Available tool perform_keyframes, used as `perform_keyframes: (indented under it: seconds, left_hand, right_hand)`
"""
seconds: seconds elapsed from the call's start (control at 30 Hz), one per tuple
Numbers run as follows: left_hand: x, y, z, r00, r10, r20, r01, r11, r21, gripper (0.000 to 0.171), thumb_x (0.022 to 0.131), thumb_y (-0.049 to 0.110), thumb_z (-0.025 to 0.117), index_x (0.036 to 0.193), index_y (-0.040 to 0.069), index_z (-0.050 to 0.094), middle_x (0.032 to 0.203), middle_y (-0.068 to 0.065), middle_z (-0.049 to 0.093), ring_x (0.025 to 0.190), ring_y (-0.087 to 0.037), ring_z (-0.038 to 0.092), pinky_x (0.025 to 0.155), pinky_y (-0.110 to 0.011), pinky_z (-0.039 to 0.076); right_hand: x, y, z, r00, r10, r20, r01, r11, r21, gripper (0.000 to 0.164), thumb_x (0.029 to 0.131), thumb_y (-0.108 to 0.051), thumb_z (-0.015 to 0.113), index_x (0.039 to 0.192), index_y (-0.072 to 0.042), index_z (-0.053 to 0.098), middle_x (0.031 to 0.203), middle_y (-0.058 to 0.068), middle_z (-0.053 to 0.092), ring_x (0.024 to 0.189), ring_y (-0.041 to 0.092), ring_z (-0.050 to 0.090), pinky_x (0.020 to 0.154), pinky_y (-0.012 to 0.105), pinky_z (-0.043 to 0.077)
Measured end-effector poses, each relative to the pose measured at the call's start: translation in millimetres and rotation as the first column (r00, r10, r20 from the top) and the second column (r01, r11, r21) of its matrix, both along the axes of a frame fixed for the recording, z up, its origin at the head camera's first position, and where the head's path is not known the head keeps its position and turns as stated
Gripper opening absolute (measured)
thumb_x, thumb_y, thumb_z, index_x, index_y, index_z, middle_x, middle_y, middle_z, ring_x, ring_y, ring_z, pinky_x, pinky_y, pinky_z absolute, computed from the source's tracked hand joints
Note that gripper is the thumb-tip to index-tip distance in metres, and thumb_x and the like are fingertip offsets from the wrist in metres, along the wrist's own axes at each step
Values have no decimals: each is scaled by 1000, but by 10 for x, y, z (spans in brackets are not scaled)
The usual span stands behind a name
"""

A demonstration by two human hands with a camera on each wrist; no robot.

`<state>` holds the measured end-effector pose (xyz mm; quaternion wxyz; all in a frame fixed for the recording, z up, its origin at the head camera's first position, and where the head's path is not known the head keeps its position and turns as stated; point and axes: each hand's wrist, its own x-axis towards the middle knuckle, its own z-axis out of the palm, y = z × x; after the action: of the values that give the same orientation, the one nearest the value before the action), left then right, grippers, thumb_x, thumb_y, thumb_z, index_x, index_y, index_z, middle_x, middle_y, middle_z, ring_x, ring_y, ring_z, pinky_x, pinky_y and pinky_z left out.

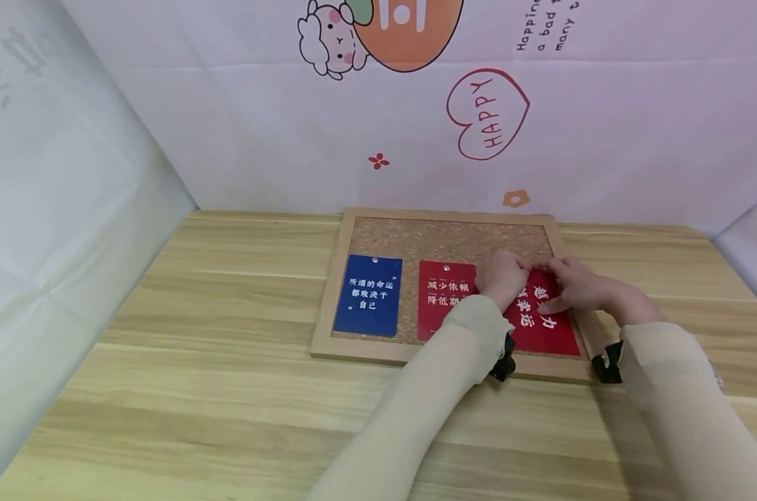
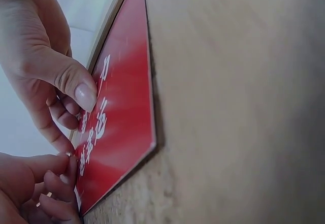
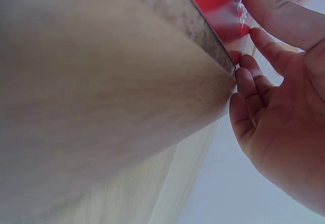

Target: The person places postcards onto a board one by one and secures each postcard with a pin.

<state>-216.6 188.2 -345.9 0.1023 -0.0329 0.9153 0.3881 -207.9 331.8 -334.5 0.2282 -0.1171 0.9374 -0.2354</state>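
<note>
A red card with white lettering lies slightly askew at the right end of a wood-framed cork board. My left hand is at its upper edge with fingers curled; in the left wrist view the thumb and forefinger pinch a small shiny pin, partly covered by the fingertips. My right hand spreads over the card's right side. Its thumb rests on the card's face and its forefinger reaches the upper edge close to the left fingertips. In the right wrist view its other fingers touch the board's frame.
A blue card and another red card hang on the board to the left, each with a silver pin at its top. My left forearm partly covers the second. The board lies on a wooden table before a printed white cloth backdrop.
</note>
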Motion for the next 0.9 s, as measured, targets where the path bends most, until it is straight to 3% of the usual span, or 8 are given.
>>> perform_keyframes:
  seconds: [0.3, 0.9]
  left_hand:
    - [-6, 17, -1, 1000, 13, 11, -12, 1000, -24, 14, 89, 30, 66, 97, 36, 76, 97, 20, 70, 90, -2, 61, 73, -22, 47]
    - [-11, 22, 15, 1000, 21, 19, -22, 1000, 13, 15, 88, 28, 67, 100, 33, 75, 97, 16, 71, 89, -5, 61, 72, -24, 46]
  right_hand:
    - [12, 3, 0, 1000, -3, 0, 3, 1000, -3, 85, 80, -25, 76, 141, 6, 26, 134, 38, 22, 121, 55, 18, 97, 71, 25]
    - [3, 4, -2, 1000, -2, -3, 2, 1000, 0, 85, 79, -25, 76, 142, 4, 27, 134, 37, 23, 121, 53, 20, 98, 71, 26]
